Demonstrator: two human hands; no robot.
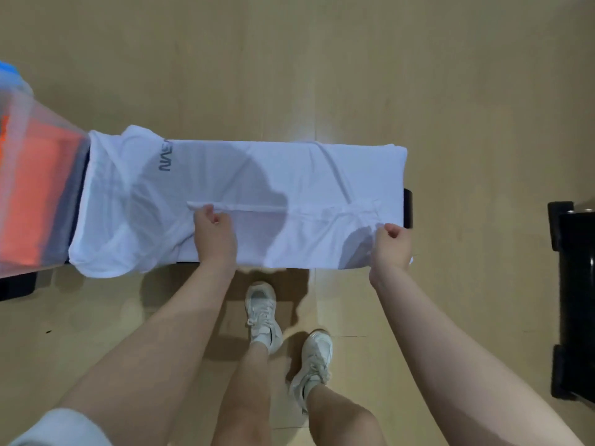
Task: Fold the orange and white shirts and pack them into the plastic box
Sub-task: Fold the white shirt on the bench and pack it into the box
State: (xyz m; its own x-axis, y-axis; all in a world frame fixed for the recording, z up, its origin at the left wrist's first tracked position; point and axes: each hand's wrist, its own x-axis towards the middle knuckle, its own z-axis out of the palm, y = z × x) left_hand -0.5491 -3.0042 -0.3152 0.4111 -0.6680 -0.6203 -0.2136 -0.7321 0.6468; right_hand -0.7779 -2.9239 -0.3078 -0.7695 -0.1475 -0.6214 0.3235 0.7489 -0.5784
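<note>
The white shirt [244, 178] lies stretched lengthwise over a low black bench, with grey lettering near its left end. Its near long side is turned up onto the body. My left hand [214, 235] pinches that folded edge near the middle. At the shirt's right end, my right hand [391, 244] pinches the same edge. The clear plastic box [42, 175] stands at the left end of the bench, touching the shirt. An orange shirt [35, 201] shows through the box wall.
The black bench [407, 207] shows only past the shirt's right end and under the box. A black piece of equipment [573, 284] stands on the wooden floor at the far right. My feet in white sneakers [264, 313] stand just in front of the bench.
</note>
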